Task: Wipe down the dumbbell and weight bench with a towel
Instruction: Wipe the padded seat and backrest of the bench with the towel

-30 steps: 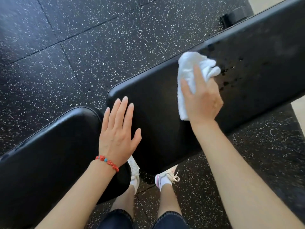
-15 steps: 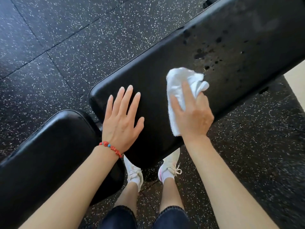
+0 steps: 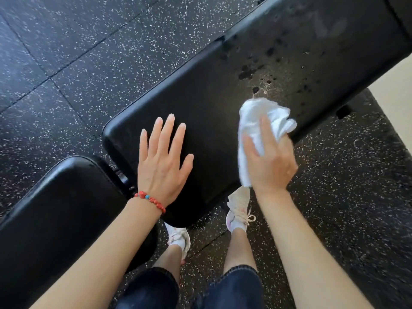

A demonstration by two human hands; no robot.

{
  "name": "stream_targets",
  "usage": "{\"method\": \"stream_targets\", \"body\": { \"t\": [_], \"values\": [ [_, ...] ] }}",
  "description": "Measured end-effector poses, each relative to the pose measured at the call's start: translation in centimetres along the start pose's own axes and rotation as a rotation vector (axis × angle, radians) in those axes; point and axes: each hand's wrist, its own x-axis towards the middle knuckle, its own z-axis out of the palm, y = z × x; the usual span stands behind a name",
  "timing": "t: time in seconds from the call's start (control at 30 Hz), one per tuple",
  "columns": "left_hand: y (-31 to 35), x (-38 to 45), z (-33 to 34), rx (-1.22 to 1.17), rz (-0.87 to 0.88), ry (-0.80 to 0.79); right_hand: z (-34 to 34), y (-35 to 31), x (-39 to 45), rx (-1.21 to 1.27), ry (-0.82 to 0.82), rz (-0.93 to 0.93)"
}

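Right hand (image 3: 270, 161), grip bunched around the towel (image 3: 256, 126), has dragged it back toward the surface (image 3: 211, 97) edge; droplets (image 3: 247, 73) remain beyond. Left hand (image 3: 161, 161) stays flat, fingers straight.

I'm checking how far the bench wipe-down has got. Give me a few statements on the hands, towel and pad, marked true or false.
1. The right hand grips a white towel. True.
2. The left hand holds a dumbbell. False: it rests flat, fingers straight, on the bench pad.
3. Dark wet spots remain on the pad beyond the towel. True.
4. The red bead bracelet is on the right wrist. False: it is on the left.
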Motion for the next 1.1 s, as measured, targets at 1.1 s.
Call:
{"method": "stream_targets", "body": {
  "t": [1.1],
  "values": [
    [6.9, 7.2, 1.8, 0.017, -0.300, 0.174, 2.0, 1.3, 9.4, 0.116, -0.113, -0.582]
  ]
}}
